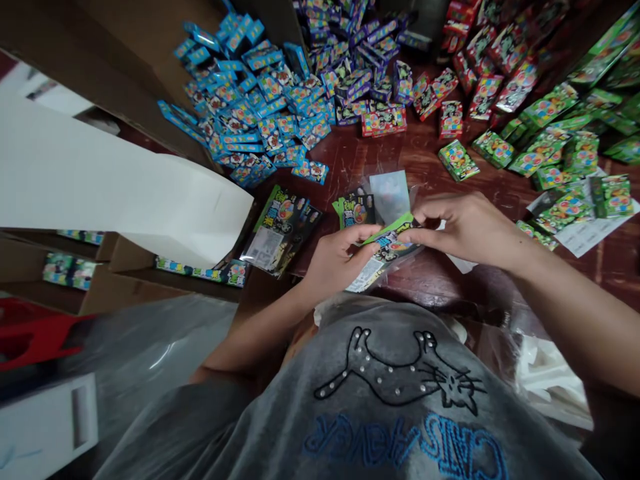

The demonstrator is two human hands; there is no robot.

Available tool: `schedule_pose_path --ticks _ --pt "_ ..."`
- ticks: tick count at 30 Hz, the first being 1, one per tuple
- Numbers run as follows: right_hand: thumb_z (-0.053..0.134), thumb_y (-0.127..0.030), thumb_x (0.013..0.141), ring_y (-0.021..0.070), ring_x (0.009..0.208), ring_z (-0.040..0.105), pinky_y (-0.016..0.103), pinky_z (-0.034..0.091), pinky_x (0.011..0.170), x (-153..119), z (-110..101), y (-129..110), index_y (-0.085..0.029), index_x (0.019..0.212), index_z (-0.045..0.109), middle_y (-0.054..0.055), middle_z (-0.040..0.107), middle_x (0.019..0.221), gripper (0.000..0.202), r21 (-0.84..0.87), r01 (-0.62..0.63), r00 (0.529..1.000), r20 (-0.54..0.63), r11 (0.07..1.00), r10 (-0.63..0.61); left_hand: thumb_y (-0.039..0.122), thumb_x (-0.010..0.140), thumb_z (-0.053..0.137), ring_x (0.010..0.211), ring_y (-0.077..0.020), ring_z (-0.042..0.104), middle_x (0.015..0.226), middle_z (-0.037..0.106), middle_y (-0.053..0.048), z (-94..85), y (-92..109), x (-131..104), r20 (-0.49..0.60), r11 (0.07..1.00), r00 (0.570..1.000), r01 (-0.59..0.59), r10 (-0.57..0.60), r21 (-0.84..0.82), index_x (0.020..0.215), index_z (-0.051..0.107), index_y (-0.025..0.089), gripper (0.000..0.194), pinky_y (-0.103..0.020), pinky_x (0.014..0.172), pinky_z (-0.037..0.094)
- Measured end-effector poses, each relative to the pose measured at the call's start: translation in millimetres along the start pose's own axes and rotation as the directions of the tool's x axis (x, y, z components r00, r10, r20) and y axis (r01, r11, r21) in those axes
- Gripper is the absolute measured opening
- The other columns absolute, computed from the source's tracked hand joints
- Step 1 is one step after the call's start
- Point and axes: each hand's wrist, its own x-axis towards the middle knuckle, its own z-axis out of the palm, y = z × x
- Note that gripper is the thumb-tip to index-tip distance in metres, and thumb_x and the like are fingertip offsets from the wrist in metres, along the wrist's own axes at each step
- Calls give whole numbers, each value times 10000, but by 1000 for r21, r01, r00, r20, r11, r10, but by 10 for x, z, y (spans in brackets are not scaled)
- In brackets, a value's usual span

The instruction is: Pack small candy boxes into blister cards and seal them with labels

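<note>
Between my hands, near the table's front edge, is a printed plastic pouch (386,248) with a bright green top strip and a dark, colourful front. My left hand (339,259) pinches its left side, thumb on the front. With thumb and fingers closed, my right hand (457,223) grips the right end of the green strip. Whether anything is inside the pouch I cannot tell. Just behind it lie another dark pouch (361,208) and a pale, translucent packet (391,193). To the left rests a stack of similar pouches (281,230).
Heaps of small boxes lie across the back: blue (270,100), purple (363,63), red (487,60) and green (565,140). Some green boxes sit on white paper (577,233). A curved white sheet (125,180) and cardboard boxes (143,283) stand on the left.
</note>
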Motion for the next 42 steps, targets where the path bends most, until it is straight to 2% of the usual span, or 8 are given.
schedule_pose_path --ticks 7,10,13,22,30,35,39,42 --pt "689 -443 981 172 785 746 316 561 755 -33 -98 -62 -273 892 798 0 841 964 221 202 96 934 320 975 -159 333 741 953 1091 -278 815 1228 833 -118 -124 -7 83 423 982 899 165 -112 -92 1323 726 209 637 -415 916 673" --pt "674 -483 1007 245 1046 792 408 611 929 -44 145 -47 -268 972 789 61 844 1128 246 226 22 999 -47 974 -12 381 880 825 1022 -250 821 1149 852 -82 -120 -76 118 252 972 952 208 -175 -110 1194 772 194 369 -400 915 665" --pt "637 -597 1021 270 1104 786 435 627 940 -47 572 -26 -255 1204 727 101 834 1154 398 352 -126 891 -370 928 262 442 941 772 1070 -254 811 1171 851 -71 -52 -183 145 -13 970 980 192 -196 -148 1181 779 183 353 -394 971 648" --pt "328 -421 1130 276 628 699 310 323 536 136 1306 191 -157 1110 622 185 776 808 396 -155 -561 810 -305 813 500 533 946 788 1105 -328 795 1242 815 -141 75 -454 393 -99 978 980 182 -172 103 1303 705 205 492 -469 995 628" --pt "408 -679 1096 383 837 783 428 532 727 777 625 63 -150 1291 687 229 807 933 629 -344 -502 865 -190 793 465 182 939 733 1477 -435 533 1458 685 -255 -1084 -377 1931 -300 706 934 79 194 704 1454 635 124 528 -609 1273 355" --pt "595 -642 1031 511 1463 541 589 530 1086 1760 118 292 -14 1609 451 361 537 1587 866 -427 -491 862 -362 759 354 139 1040 462 1372 -436 607 1331 741 -265 -1042 -278 2312 -223 417 973 178 63 891 1465 655 110 468 -603 1152 449" --pt "843 -371 859 466 1602 375 622 404 1255 2296 70 574 -188 1698 396 208 445 1727 968 -559 -200 977 -49 805 208 158 1025 444 1251 -404 685 1467 668 -226 -1026 -172 2270 -180 408 982 139 64 902 1628 534 242 615 -546 1065 515" --pt "824 -519 854 498 1587 374 706 367 1264 2528 -55 819 -151 1685 398 239 445 1706 1003 -531 -109 994 -37 840 105 216 989 538 1197 -361 704 1385 705 -195 -1105 -142 2233 -119 522 991 69 62 850 1551 599 193 566 -487 1062 537"
